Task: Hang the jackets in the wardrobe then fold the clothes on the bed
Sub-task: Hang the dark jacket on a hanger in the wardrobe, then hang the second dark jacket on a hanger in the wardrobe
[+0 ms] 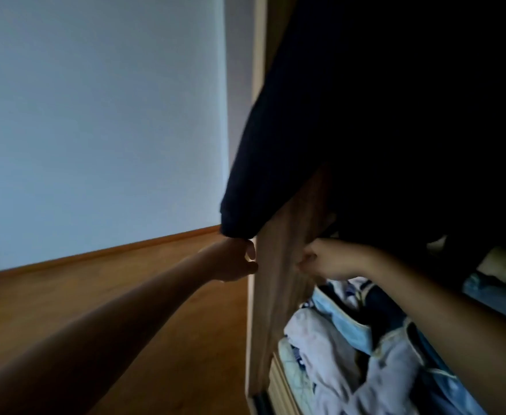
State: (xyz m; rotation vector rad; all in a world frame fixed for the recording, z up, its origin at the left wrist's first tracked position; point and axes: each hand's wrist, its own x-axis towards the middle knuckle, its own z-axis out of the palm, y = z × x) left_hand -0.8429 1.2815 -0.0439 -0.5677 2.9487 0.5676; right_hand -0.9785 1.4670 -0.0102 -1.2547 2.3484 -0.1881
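Dark jacket (380, 115) hangs inside the wardrobe (278, 280), its sleeve (251, 175) falling outside the side panel; left hand (233, 262) sits just under the cuff, fingers curled, though a grip on the cloth cannot be confirmed; right hand (326, 262) sits below the hem, fingers curled, hold likewise unclear; pale clothes (320, 339) lie heaped beneath.

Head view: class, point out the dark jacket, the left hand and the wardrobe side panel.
dark jacket (365, 115), head view, middle of its hanging body.
left hand (235, 260), head view, middle of the hand.
wardrobe side panel (278, 265), head view, bare wooden face at mid-height.
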